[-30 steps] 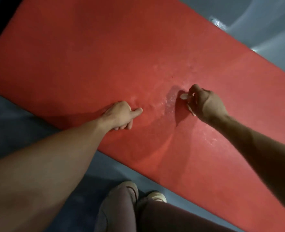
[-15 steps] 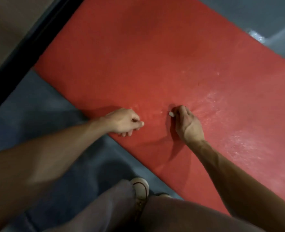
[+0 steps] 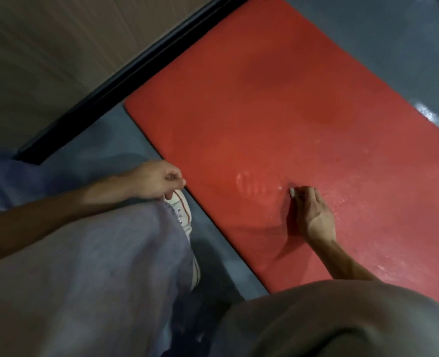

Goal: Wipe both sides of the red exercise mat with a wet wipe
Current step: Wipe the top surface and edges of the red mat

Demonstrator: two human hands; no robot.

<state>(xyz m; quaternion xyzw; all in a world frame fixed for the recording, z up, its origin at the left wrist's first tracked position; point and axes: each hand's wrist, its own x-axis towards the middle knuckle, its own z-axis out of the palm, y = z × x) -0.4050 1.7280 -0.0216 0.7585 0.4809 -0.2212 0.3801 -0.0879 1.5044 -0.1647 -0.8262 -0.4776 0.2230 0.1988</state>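
Off the mat at the left: left hand [image 3: 159, 180], fingers curled in on nothing, hanging over the knee and the white shoe [image 3: 184, 217], just beside the mat's near long edge, not touching it. Lying flat on the grey floor [image 3: 105, 135], running from the black skirting [image 3: 125, 73] away to the right: red exercise mat [image 3: 277, 104], upper face showing. Dull and dry-looking toward the skirting end, glistening with wet streaks and droplets to the right. Pressed down on the mat near its near edge: right hand [image 3: 313, 215], fingers bent over a small wad of wet wipe [image 3: 292, 192], only a pale corner showing past the fingertips.

Step in hand, as judged: wiping the upper face, with the wet patch reaching about as far as the wipe. Next move: pushing the wipe on leftward over the dry stretch toward the skirting end, keeping pressure down; then turning the mat over for the underside, likely needing the free hand on an edge.
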